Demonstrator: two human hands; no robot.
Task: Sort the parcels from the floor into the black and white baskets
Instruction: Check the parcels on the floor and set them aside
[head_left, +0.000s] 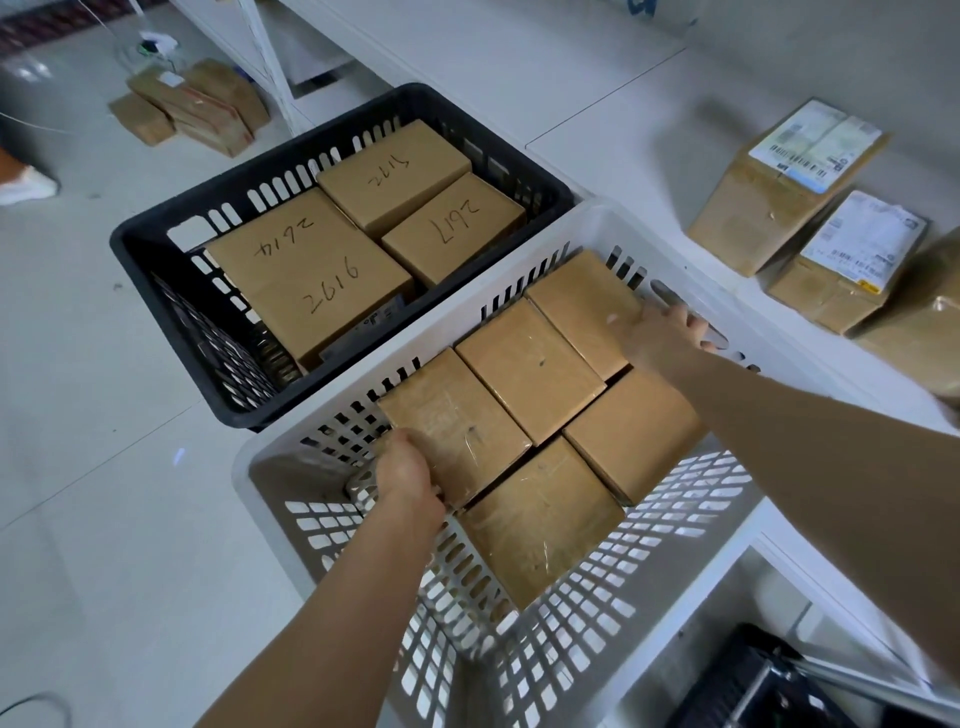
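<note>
Left hand (405, 473) grips taped parcel (457, 415) endwise — stiff, slick, likely light — right hand (660, 335) too blurry to call

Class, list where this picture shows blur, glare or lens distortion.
Head view: the right hand is motion-blurred; tape on the near parcel glints; glare whitens the floor at top left; the wide lens bows the white basket's rim.
</note>
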